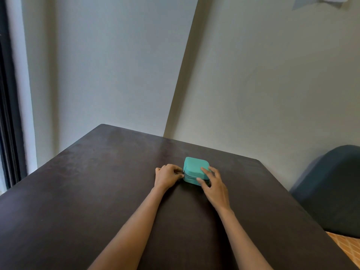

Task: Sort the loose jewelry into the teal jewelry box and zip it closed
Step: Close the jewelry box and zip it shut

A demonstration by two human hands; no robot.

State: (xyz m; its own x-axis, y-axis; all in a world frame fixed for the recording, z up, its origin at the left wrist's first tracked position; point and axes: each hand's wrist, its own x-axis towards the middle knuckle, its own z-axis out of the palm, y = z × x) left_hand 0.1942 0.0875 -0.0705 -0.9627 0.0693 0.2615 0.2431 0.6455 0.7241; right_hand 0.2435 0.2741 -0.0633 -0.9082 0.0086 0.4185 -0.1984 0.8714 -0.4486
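Already shut, or very nearly so, the teal jewelry box (195, 168) sat lid-down on the dark bench (97, 182), toward the bench's far edge and a little right of its middle. No loose jewelry could be seen anywhere around the box.

Against the box's left side, the left hand (167, 176) was curled, its fingertips pinched together at the corner where the dark zipper line (190, 176) began; it seemed to be grasping the zipper pull, though the pull itself was too small to make out. On the box's right side the right hand (213, 185) lay spread and unclenched, fingers resting on the lid and front wall, steadying rather than gripping.

Judging by its rounded corners and matte skin, the box was probably light, with a soft padded cover over a stiffer shell. Such a box would likely slide on the smooth bench if the zipper were tugged unbraced. Pressing down on the lid, or pinching the two side walls near the zipper, looked the safest hold, with the pull taken between thumb and forefinger.
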